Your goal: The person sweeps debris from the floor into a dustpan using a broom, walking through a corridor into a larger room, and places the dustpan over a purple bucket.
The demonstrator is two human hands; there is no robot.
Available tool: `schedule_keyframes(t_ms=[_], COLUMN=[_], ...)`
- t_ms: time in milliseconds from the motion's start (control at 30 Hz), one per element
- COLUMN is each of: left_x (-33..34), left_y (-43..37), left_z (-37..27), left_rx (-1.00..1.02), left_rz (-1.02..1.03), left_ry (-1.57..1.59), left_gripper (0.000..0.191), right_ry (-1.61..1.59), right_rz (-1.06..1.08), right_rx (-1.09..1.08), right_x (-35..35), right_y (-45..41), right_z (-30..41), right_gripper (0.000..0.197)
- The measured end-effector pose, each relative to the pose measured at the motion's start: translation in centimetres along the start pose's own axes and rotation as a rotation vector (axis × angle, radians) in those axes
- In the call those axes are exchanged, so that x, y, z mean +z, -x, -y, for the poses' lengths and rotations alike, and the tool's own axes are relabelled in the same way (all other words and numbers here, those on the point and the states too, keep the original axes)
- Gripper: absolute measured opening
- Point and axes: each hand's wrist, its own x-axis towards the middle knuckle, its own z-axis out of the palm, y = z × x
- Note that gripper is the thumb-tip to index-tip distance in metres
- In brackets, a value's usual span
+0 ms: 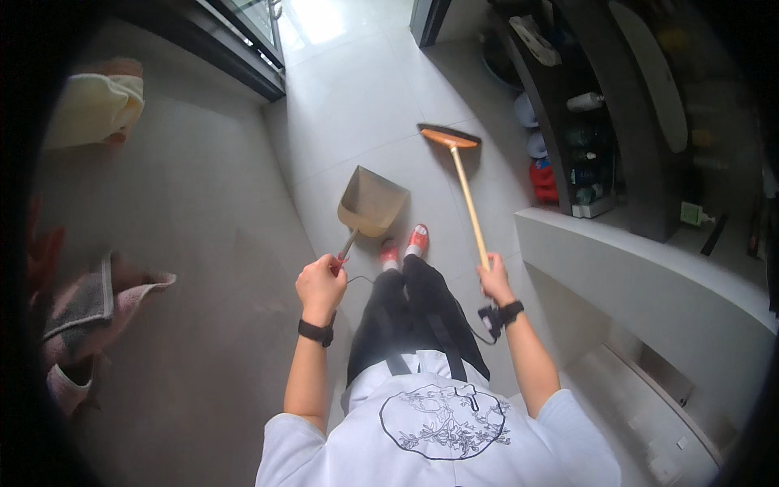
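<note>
My left hand [321,285] is closed around the handle of a beige long-handled dustpan [372,201], whose pan is in front of my feet. A bit of red shows at the handle beside my fingers. In my right hand [496,280] is the pale wooden handle of a broom [467,198]. The broom's orange head [450,138] with dark bristles is farther ahead, to the right of the dustpan and apart from it. Whether the pan touches the floor I cannot tell.
Pale tiles [365,115] run ahead to a bright doorway with a dark-framed door [255,30]. A grey wall [207,182] with hanging cloths [103,103] borders the left. On the right, a white-edged counter [608,243] juts out below dark shelves [563,140] holding several bottles.
</note>
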Motion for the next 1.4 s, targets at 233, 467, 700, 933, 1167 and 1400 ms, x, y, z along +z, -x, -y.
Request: schedule_keyframes(t_ms=[233,467,700,933,1167,1400], left_x=[1.4,0.8,1.6,1.7,1.4,0.5], left_y=[-2.7,-3.7,-4.1,-4.2,-4.7,-5.4], left_z=[-2.9,-3.4,-3.4,-3.4,-2.8,-3.0], left_rx=[0.045,0.02,0.011,0.031,0.006,-0.008], left_rz=[-0.008,0.032,0.008,-0.042,-0.025,-0.022], left_ry=[0.001,0.038,-0.007,0.052,0.015,0.032], left_gripper=[0.009,0.01,0.01,0.008,0.008,0.009], right_ry=[0.12,-0.086,0.0,0.158,0.356,0.212], right_rz=[0.193,0.272,0.101,0.056,0.16,0.253], right_rx=[0.044,0.107,-0.225,-0.135,-0.207,-0.043], right_x=[-3.4,-6.7,0.3,4.6,0.8,-6.4], right_y=[9.1,9.8,-3.0,-9.8,-0.2,9.1], right_z=[2.9,7.8,10.6,16.4,4.4,4.6], right_gripper=[0.037,0.036,0.037,0.032,0.035,0.039])
